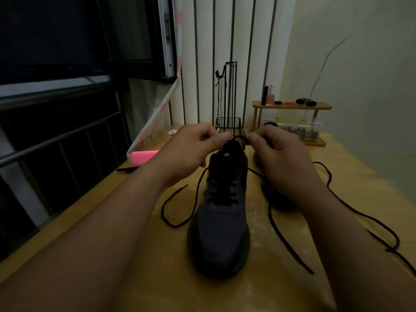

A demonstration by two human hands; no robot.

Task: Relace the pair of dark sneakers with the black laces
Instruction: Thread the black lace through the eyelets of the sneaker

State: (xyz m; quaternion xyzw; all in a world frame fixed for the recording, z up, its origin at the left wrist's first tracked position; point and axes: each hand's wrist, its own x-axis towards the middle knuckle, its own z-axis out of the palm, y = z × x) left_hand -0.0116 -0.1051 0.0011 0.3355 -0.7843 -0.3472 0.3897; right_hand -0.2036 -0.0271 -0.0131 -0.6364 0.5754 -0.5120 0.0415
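A dark sneaker (219, 226) stands on the wooden table (139, 255), toe towards me, with a black lace (177, 212) threaded through its lower eyelets. The lace's two loose ends trail on the table at either side. My left hand (193, 149) and my right hand (279, 154) each pinch the top of the sneaker's collar by the tongue (229, 152), one on each side. The second dark sneaker (272, 194) lies behind my right hand, mostly hidden. Another black lace (337, 194) runs loose across the table on the right.
A pink roll (144, 156) and a black pen (127, 169) lie at the left edge. A black wire rack (228, 122) stands behind the sneaker. A wooden shelf (292, 106) with small bottles and a clear box sits at the back right.
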